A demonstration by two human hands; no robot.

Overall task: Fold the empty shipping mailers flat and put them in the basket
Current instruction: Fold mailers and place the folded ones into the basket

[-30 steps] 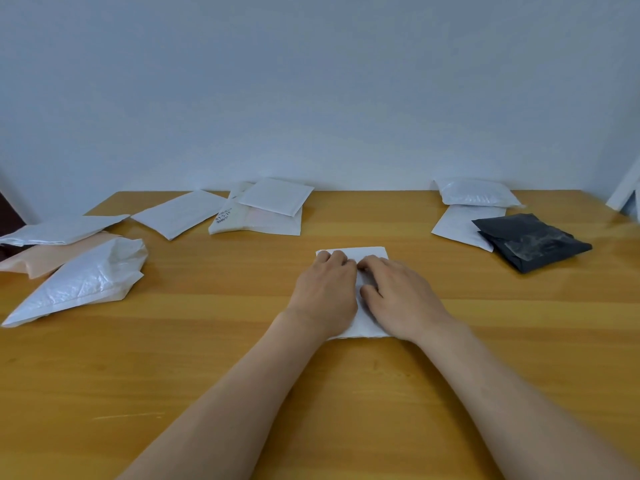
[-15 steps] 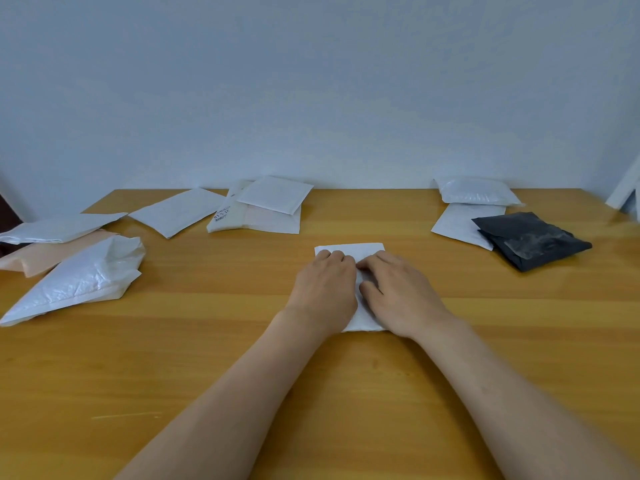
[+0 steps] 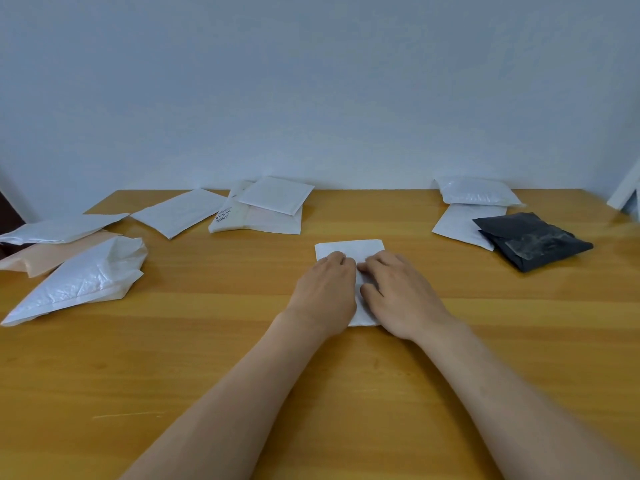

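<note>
A small white mailer (image 3: 349,249) lies folded on the wooden table (image 3: 207,341) in the middle. My left hand (image 3: 325,292) and my right hand (image 3: 398,292) lie side by side on top of it, palms down, pressing it flat. Their fingertips meet near its far half, and most of the mailer is hidden under them. No basket is in view.
Crumpled white mailers (image 3: 79,278) and a peach one (image 3: 45,252) lie at the left edge. Flat white mailers (image 3: 270,206) are stacked at the back centre. At the back right are two white mailers (image 3: 474,194) and a black one (image 3: 530,240). A wall stands behind.
Both hands stay pressed on the folded mailer; they and the mailer have barely shifted.
</note>
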